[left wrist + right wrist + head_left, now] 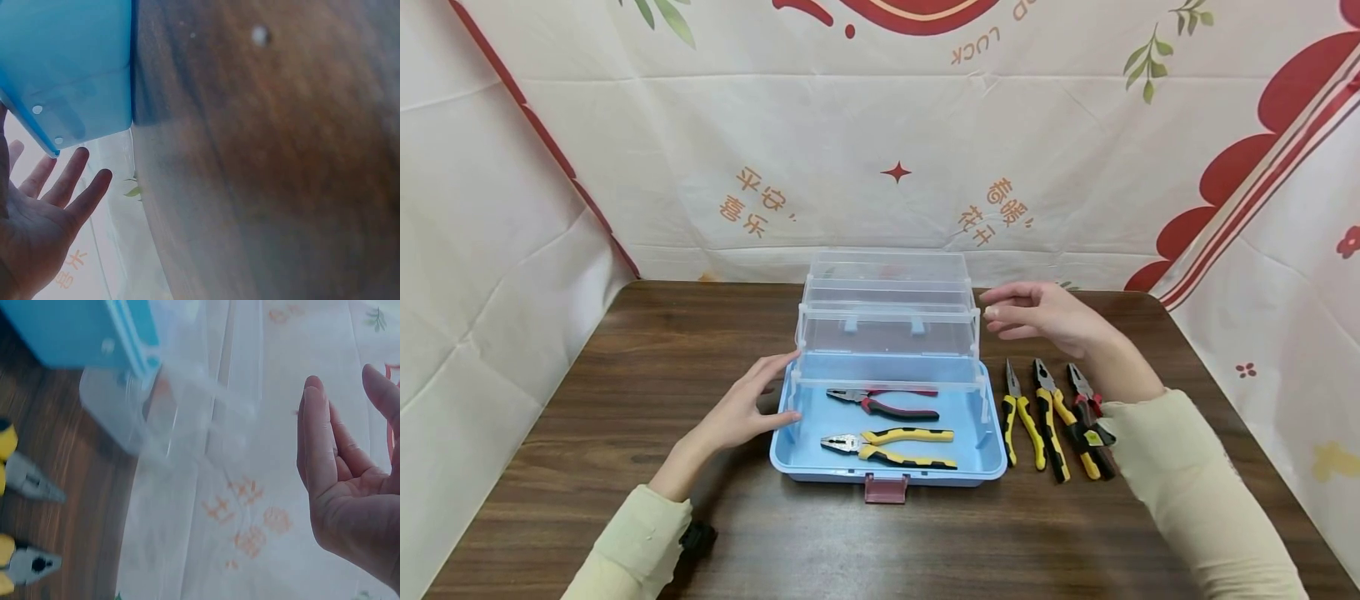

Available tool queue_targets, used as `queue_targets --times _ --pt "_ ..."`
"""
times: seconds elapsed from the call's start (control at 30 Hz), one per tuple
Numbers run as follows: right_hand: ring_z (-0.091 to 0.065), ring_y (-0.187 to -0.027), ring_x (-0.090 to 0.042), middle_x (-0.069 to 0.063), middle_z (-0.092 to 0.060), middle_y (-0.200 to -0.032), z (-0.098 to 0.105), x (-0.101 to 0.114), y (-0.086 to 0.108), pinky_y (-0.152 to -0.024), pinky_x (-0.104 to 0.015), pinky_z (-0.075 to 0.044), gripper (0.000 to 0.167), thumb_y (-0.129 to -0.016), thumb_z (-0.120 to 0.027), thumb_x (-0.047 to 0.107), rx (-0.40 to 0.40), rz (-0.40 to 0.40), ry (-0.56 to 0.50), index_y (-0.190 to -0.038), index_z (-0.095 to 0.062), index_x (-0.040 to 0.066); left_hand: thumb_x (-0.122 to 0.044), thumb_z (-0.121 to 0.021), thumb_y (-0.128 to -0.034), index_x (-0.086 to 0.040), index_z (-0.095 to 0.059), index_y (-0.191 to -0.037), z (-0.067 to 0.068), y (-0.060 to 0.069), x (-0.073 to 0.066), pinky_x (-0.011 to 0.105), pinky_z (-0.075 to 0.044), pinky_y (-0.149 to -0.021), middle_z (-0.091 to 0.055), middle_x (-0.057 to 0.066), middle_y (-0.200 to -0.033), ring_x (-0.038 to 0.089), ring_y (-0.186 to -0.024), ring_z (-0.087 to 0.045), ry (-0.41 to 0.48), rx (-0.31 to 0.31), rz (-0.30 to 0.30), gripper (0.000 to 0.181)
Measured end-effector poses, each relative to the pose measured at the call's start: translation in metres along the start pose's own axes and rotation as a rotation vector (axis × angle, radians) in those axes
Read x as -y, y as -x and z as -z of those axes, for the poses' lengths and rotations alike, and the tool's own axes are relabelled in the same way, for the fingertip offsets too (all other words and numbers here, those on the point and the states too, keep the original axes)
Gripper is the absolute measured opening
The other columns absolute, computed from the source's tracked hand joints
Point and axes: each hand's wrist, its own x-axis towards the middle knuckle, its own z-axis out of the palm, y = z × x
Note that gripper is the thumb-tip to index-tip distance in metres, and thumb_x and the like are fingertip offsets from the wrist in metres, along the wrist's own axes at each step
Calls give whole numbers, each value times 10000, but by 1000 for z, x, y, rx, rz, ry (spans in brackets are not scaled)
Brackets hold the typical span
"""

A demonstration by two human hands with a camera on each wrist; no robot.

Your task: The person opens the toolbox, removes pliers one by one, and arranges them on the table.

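A blue toolbox point(820, 475) stands with its clear trays point(887, 333) raised at the back. Inside lie red-and-black pliers point(898, 408) and, nearer the front, yellow-and-black pliers point(880, 450). The left hand point(741, 410) is at the box's left side, fingers spread along the outside and thumb at the rim. In the left wrist view, that hand point(44, 225) has its fingers extended beside the blue wall. Beside the raised trays, to their right, the right hand point(1048, 317) hovers with nothing in it. Its fingers look relaxed and nearly straight in the right wrist view.
Right of the box on the wooden table point(722, 525) lie yellow-handled needle-nose pliers point(1011, 417), yellow-and-black pliers point(1045, 408) and red-and-black pliers point(1080, 383) partly behind the right wrist. A printed cloth point(850, 125) hangs behind the table.
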Motion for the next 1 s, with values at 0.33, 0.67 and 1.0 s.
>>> queue_targets --times 0.33,0.67,1.0 --pt "-563 -935 -287 -171 -554 -1066 -32 13 -24 -779 -381 -460 462 -828 -632 196 92 21 11 -1201 -479 -29 -358 -682 -760 -209 -252 -1398 1 0 -1 443 -347 -904 -338 40 -1322 208 -1166 -352 0 -4 -5 784" --pt "-553 -935 -337 -184 -571 -992 -70 20 -46 -794 -441 -440 431 -813 -649 200 219 49 39 -1176 -517 9 -359 -683 -759 -222 -255 -1397 -1 0 1 442 -356 -896 -336 35 -1316 213 -1144 -377 3 -7 -11 780" --pt "-573 -909 -286 -179 -580 -1013 -102 17 -60 -786 -412 -451 391 -827 -627 135 366 104 60 -1168 -516 -19 -355 -687 -757 -215 -256 -1396 -1 0 2 432 -355 -900 -336 30 -1316 206 -1150 -371 2 -15 -26 784"
